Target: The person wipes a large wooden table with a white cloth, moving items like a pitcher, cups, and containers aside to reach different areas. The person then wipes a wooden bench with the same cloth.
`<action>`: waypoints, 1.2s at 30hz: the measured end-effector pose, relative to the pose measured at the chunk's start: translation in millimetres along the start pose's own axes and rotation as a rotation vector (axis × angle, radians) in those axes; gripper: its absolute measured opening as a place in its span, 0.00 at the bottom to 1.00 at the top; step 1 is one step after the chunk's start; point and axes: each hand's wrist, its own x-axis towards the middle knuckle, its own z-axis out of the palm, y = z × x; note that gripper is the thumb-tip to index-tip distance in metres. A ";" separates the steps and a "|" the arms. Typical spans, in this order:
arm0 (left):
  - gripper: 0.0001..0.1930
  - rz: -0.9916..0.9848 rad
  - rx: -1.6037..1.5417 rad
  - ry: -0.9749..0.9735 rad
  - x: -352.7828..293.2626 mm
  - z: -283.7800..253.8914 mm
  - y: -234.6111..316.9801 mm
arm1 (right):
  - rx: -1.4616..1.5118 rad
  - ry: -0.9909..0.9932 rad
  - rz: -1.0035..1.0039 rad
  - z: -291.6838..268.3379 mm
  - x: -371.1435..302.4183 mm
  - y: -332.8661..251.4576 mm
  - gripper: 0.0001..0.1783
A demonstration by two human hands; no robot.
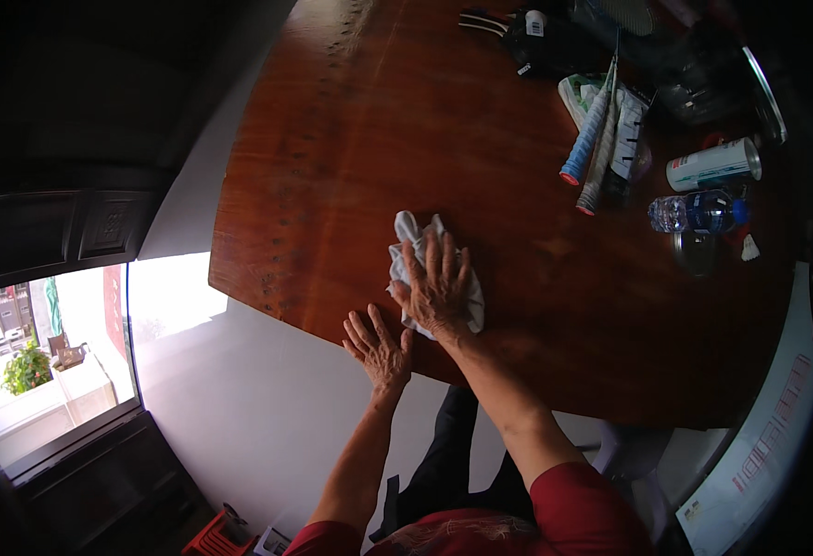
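A crumpled pale grey cloth [407, 229] lies on the reddish-brown wooden table [323, 185], close to its near edge. Flat on top of this cloth rests my right hand [439, 289], fingers stretched forward and somewhat apart, covering the cloth's middle. Lower and to the left, my left hand [383, 357] is at the table's near edge with its fingers spread and nothing in them. Whether its palm touches the tabletop I cannot tell.
Badminton rackets [592, 139] lie at the far right with their grips toward me. Beside them are a white cylindrical tube [714, 165], a plastic bottle [694, 212] with a blue cap and a shuttlecock [750, 247]. A black bag [550, 44] sits farther back.
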 end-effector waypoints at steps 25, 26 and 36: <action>0.47 -0.085 -0.020 -0.277 7.3 -27.6 9.5 | -0.509 0.041 0.644 -130.8 -277.7 243.1 0.30; 0.47 -0.084 -0.027 -0.284 7.8 -26.8 9.7 | -0.594 0.105 0.775 -125.1 -290.4 263.5 0.29; 0.47 -0.056 -0.132 -0.252 4.8 -14.8 2.7 | -0.428 0.188 1.098 -70.0 -147.4 192.9 0.37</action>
